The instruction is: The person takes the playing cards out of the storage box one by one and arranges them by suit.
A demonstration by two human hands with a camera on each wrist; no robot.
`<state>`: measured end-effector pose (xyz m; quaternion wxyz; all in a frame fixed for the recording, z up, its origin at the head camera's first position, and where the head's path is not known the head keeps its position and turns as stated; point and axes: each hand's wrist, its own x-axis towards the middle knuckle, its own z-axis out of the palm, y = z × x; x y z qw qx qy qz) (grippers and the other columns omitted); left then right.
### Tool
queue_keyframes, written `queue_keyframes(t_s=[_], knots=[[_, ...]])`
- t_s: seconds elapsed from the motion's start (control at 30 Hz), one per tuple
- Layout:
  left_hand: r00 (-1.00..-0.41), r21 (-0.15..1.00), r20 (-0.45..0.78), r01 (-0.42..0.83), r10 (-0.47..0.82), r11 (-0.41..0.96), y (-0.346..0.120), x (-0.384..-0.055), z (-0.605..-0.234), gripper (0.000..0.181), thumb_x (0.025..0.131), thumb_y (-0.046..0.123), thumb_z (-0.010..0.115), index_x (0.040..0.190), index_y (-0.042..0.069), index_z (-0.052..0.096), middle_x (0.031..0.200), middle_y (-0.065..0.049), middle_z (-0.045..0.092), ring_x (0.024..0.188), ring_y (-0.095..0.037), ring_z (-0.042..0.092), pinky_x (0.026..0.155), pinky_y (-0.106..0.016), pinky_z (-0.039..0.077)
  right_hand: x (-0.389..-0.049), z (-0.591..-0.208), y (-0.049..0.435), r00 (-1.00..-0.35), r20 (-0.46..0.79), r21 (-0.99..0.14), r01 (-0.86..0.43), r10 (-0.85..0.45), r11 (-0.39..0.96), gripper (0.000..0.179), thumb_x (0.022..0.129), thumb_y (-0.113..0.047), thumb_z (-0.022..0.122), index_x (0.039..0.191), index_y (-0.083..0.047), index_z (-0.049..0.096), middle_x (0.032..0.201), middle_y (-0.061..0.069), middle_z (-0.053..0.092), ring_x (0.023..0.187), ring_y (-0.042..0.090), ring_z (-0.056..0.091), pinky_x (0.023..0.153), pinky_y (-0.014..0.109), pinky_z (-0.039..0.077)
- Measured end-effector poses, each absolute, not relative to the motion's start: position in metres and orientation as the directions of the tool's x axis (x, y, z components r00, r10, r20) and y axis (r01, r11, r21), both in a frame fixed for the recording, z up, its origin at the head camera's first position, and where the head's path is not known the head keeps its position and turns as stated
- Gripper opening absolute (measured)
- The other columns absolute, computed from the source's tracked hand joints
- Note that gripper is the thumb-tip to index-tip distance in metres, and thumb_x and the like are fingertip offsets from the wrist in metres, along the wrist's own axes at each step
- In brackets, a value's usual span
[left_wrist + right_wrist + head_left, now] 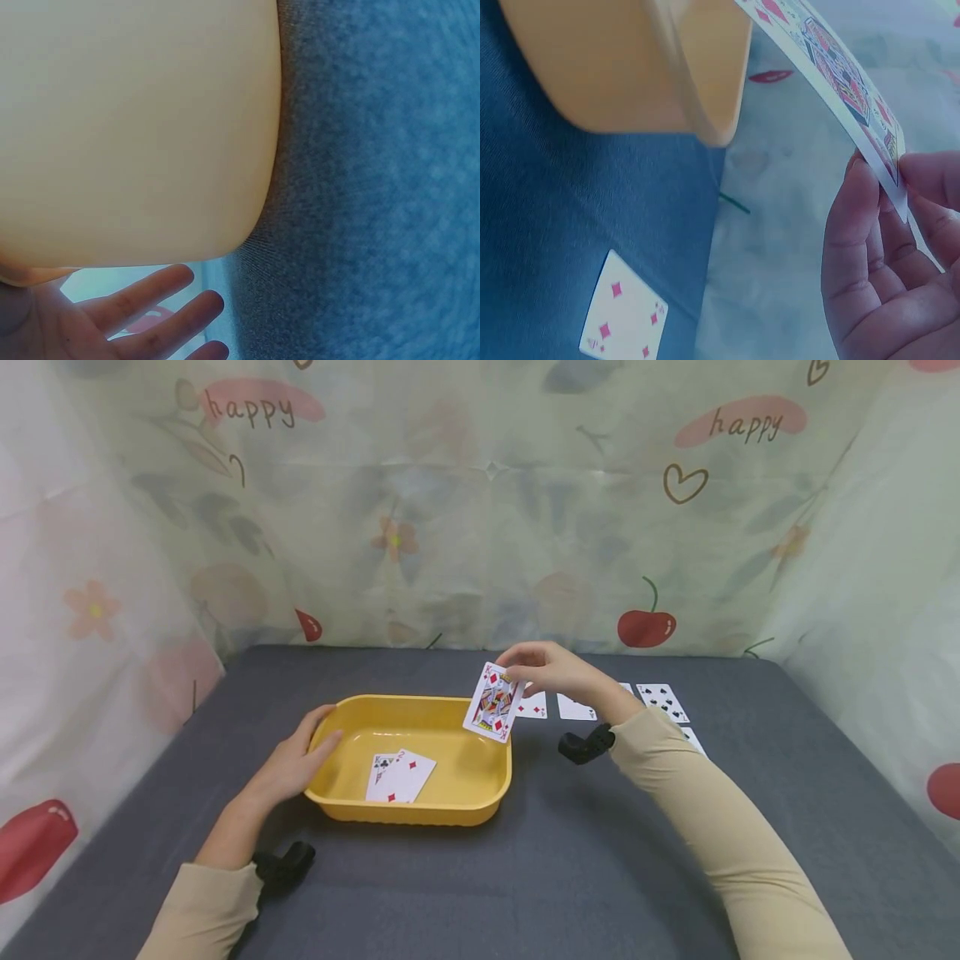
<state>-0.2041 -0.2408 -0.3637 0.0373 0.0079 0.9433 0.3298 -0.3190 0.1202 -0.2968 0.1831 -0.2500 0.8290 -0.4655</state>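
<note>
My right hand (553, 670) pinches a king of diamonds (495, 703) by its upper edge, between thumb and fingers. The card tilts over the right rim of a yellow plastic tray (420, 812), face toward the head camera. On the tray's left end my left hand (294, 762) holds the rim, thumb over the edge. In the left wrist view its fingers (161, 319) spread straight along the outside. Inside the tray lie a two of diamonds (412, 774) and, partly covered by it, a king of clubs (379, 768).
Several face-up cards lie right of the tray, including a diamonds card (622, 311) and a spades card (663, 702); the right hand and forearm partly cover them. A dark grey cloth (465, 893) covers the table. Patterned curtains (480, 527) hang behind and at both sides.
</note>
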Motion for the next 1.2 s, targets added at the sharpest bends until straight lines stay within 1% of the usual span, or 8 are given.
queue_keyframes(t_s=[0.1,0.37,0.57,0.67,0.8,0.9,1.07,1.2], knots=[[-0.997,0.624,-0.067,-0.011,0.039,0.781,-0.241,-0.204,-0.363,0.065,0.098,0.048,0.035,0.148,0.011,0.015,0.144,-0.028,0.032,0.112,-0.039,0.048,0.085,-0.046,0.043,-0.319,-0.297,0.128,-0.834,-0.062,-0.866,-0.229,-0.549,0.445,0.026,0.093,-0.021,0.057,0.117,-0.009,0.059,0.115,0.011,0.062,0.095,0.021,0.059,0.084,0.039,0.051],[-0.996,0.627,-0.079,-0.018,0.040,0.779,-0.241,-0.204,-0.364,0.066,0.098,0.050,0.034,0.149,0.012,0.014,0.144,-0.028,0.032,0.108,-0.037,0.050,0.080,-0.039,0.044,-0.321,-0.301,0.147,-0.899,-0.045,-0.865,-0.183,-0.435,0.466,0.029,0.092,-0.024,0.058,0.117,-0.009,0.059,0.117,0.012,0.060,0.096,0.021,0.058,0.083,0.034,0.050],[-0.996,0.625,-0.083,-0.025,0.034,0.780,-0.241,-0.205,-0.364,0.067,0.098,0.050,0.034,0.149,0.012,0.013,0.143,-0.028,0.032,0.107,-0.037,0.050,0.078,-0.037,0.044,-0.327,-0.309,0.160,-0.923,-0.055,-0.874,-0.140,-0.382,0.465,0.032,0.093,-0.022,0.056,0.120,-0.004,0.057,0.121,0.014,0.058,0.095,0.019,0.057,0.079,0.028,0.050],[-0.996,0.627,-0.087,-0.030,0.031,0.779,-0.241,-0.205,-0.364,0.067,0.098,0.050,0.034,0.149,0.012,0.013,0.143,-0.028,0.033,0.105,-0.037,0.050,0.076,-0.035,0.044,-0.330,-0.314,0.165,-0.935,-0.074,-0.869,-0.111,-0.347,0.483,0.032,0.094,-0.024,0.055,0.119,-0.004,0.057,0.118,0.012,0.058,0.096,0.017,0.055,0.080,0.028,0.049],[-0.996,0.627,-0.083,-0.025,0.034,0.779,-0.241,-0.205,-0.364,0.066,0.098,0.049,0.034,0.149,0.012,0.014,0.143,-0.028,0.033,0.106,-0.037,0.050,0.077,-0.035,0.044,-0.332,-0.323,0.170,-0.940,-0.110,-0.859,-0.074,-0.323,0.507,0.033,0.094,-0.025,0.054,0.119,-0.004,0.056,0.115,0.012,0.059,0.098,0.018,0.054,0.085,0.035,0.047],[-0.996,0.626,-0.079,-0.021,0.036,0.780,-0.241,-0.205,-0.364,0.066,0.098,0.049,0.034,0.149,0.012,0.014,0.143,-0.028,0.033,0.106,-0.037,0.050,0.078,-0.036,0.044,-0.334,-0.332,0.170,-0.932,-0.137,-0.848,-0.065,-0.337,0.525,0.033,0.095,-0.024,0.053,0.121,-0.002,0.056,0.118,0.015,0.059,0.099,0.020,0.056,0.089,0.039,0.048],[-0.996,0.627,-0.076,-0.019,0.037,0.779,-0.241,-0.204,-0.364,0.066,0.098,0.048,0.035,0.149,0.011,0.014,0.142,-0.028,0.034,0.106,-0.037,0.050,0.077,-0.036,0.044,-0.337,-0.346,0.168,-0.914,-0.172,-0.822,-0.072,-0.367,0.565,0.032,0.095,-0.023,0.053,0.119,-0.002,0.058,0.122,0.017,0.059,0.102,0.020,0.057,0.091,0.040,0.049],[-0.996,0.629,-0.080,-0.021,0.038,0.778,-0.241,-0.204,-0.363,0.066,0.098,0.048,0.035,0.149,0.012,0.013,0.142,-0.028,0.034,0.105,-0.036,0.051,0.076,-0.034,0.043,-0.337,-0.352,0.165,-0.900,-0.190,-0.814,-0.078,-0.391,0.575,0.032,0.095,-0.023,0.054,0.117,-0.001,0.059,0.120,0.016,0.059,0.101,0.019,0.055,0.092,0.040,0.048]])
